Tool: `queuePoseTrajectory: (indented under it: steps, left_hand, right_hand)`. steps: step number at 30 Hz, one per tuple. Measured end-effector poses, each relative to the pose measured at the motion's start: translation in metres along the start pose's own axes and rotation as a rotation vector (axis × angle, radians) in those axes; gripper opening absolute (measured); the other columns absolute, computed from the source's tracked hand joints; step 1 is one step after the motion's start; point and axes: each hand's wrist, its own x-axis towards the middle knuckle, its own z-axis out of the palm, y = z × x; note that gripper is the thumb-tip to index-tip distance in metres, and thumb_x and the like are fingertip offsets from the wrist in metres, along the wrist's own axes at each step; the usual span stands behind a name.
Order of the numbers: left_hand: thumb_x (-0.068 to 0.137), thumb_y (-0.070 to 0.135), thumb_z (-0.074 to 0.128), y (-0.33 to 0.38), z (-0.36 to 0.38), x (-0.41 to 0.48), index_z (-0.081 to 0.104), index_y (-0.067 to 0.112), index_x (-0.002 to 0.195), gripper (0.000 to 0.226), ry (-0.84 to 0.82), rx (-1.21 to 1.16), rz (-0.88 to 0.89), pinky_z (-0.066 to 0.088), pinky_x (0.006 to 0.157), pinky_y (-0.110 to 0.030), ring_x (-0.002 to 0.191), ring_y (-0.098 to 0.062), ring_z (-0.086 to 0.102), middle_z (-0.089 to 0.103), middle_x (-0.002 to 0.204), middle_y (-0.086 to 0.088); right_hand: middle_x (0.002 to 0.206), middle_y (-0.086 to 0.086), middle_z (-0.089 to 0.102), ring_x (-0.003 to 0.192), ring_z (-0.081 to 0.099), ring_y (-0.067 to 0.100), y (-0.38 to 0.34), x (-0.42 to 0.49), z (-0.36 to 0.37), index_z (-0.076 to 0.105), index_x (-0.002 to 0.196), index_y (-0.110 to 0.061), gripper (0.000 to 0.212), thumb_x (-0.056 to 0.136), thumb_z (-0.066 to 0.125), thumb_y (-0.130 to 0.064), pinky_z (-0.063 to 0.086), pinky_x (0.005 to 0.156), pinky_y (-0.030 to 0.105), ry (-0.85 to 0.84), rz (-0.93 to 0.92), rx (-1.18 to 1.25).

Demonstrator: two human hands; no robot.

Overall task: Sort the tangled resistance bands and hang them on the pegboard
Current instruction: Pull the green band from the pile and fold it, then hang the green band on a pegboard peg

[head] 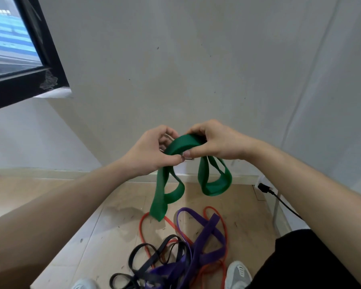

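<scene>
A wide green resistance band [214,184] hangs in folded loops in front of the wall. My left hand [150,151] pinches its top on the left side. Close beside it, my right hand [215,140] grips the same top fold from the right, thumb underneath. On the floor below lies a tangle of a purple band [208,245], a thin red band [143,230] and a black band [146,255], crossing over each other. No pegboard is in view.
A plain grey wall is straight ahead, with a black-framed window [40,59] at upper left. A black plug and cable [279,199] run along the right wall. My shoes [238,274] stand next to the tangle on the tiled floor.
</scene>
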Motion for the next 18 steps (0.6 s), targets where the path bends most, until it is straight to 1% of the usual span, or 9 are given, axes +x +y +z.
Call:
queuePoseTrajectory:
  steps: [3,4,6,8,10,12,14,16,18]
  left_hand:
    - [0.076,0.002,0.08,-0.007,0.011,-0.002,0.067,0.005,0.097,0.025,0.002,0.013,-0.014,0.06,0.072,-0.039,0.07,-0.013,0.064,0.068,0.08,-0.013]
    - [0.076,0.004,0.08,-0.01,0.015,-0.004,0.067,0.006,0.096,0.024,0.002,0.01,-0.036,0.059,0.077,-0.044,0.073,-0.016,0.066,0.069,0.084,-0.015]
    - [0.077,0.013,0.083,-0.013,0.021,-0.007,0.066,0.01,0.099,0.029,0.01,-0.011,-0.078,0.058,0.083,-0.045,0.083,-0.022,0.07,0.071,0.093,-0.016]
    - [0.078,0.024,0.085,-0.011,0.023,-0.007,0.064,0.012,0.103,0.035,0.023,-0.043,-0.08,0.058,0.086,-0.043,0.089,-0.023,0.069,0.07,0.096,-0.013]
    - [0.078,0.031,0.085,-0.008,0.024,-0.005,0.064,0.012,0.105,0.039,0.042,-0.083,-0.074,0.057,0.084,-0.041,0.083,-0.017,0.066,0.067,0.091,-0.008]
    - [0.078,0.03,0.085,-0.005,0.024,-0.005,0.065,0.012,0.106,0.039,0.06,-0.122,-0.07,0.057,0.08,-0.038,0.079,-0.011,0.061,0.063,0.086,-0.002]
    - [0.078,0.025,0.085,-0.002,0.023,-0.006,0.067,0.014,0.11,0.038,0.061,-0.171,-0.05,0.055,0.079,-0.03,0.079,-0.009,0.064,0.066,0.084,0.006]
    - [0.079,0.021,0.084,0.001,0.018,-0.006,0.069,0.018,0.113,0.037,0.081,-0.205,-0.039,0.057,0.087,-0.029,0.087,-0.012,0.071,0.075,0.093,0.006]
    - [0.079,0.018,0.083,0.002,0.011,-0.004,0.071,0.021,0.113,0.036,0.12,-0.223,-0.033,0.056,0.093,-0.031,0.095,-0.015,0.073,0.077,0.101,0.003]
  right_hand:
    - [0.089,0.007,0.073,0.079,0.07,0.021,-0.004,-0.003,-0.008,0.069,0.103,-0.009,0.019,0.087,0.076,-0.016,0.058,0.074,0.037,0.083,-0.039,0.139]
    - [0.084,0.002,0.07,0.075,0.066,0.016,-0.004,-0.004,-0.011,0.068,0.102,-0.01,0.015,0.088,0.074,-0.014,0.055,0.07,0.03,0.118,-0.052,0.212]
    - [0.077,-0.006,0.062,0.071,0.059,0.007,-0.004,-0.007,-0.018,0.066,0.1,-0.013,0.01,0.091,0.071,-0.012,0.049,0.066,0.021,0.199,-0.077,0.324]
    - [0.075,-0.011,0.06,0.072,0.058,0.006,-0.002,-0.01,-0.026,0.066,0.098,-0.015,0.006,0.093,0.068,-0.011,0.048,0.066,0.018,0.267,-0.096,0.395]
    - [0.074,-0.014,0.061,0.072,0.058,0.006,0.002,-0.014,-0.033,0.066,0.098,-0.016,0.006,0.094,0.066,-0.011,0.048,0.065,0.017,0.304,-0.097,0.435]
    - [0.077,-0.009,0.06,0.072,0.058,0.007,0.01,-0.017,-0.038,0.066,0.1,-0.015,0.006,0.095,0.064,-0.011,0.048,0.064,0.016,0.324,-0.073,0.455]
    - [0.08,-0.003,0.058,0.072,0.057,0.01,0.02,-0.021,-0.043,0.065,0.101,-0.012,0.007,0.095,0.063,-0.011,0.048,0.062,0.016,0.332,-0.034,0.466]
    - [0.079,-0.001,0.059,0.072,0.059,0.011,0.032,-0.025,-0.048,0.066,0.101,-0.01,0.007,0.095,0.063,-0.012,0.048,0.063,0.016,0.319,0.02,0.46]
    - [0.08,0.001,0.063,0.075,0.062,0.01,0.046,-0.029,-0.049,0.068,0.1,-0.009,0.008,0.093,0.066,-0.013,0.049,0.068,0.017,0.265,0.078,0.412]
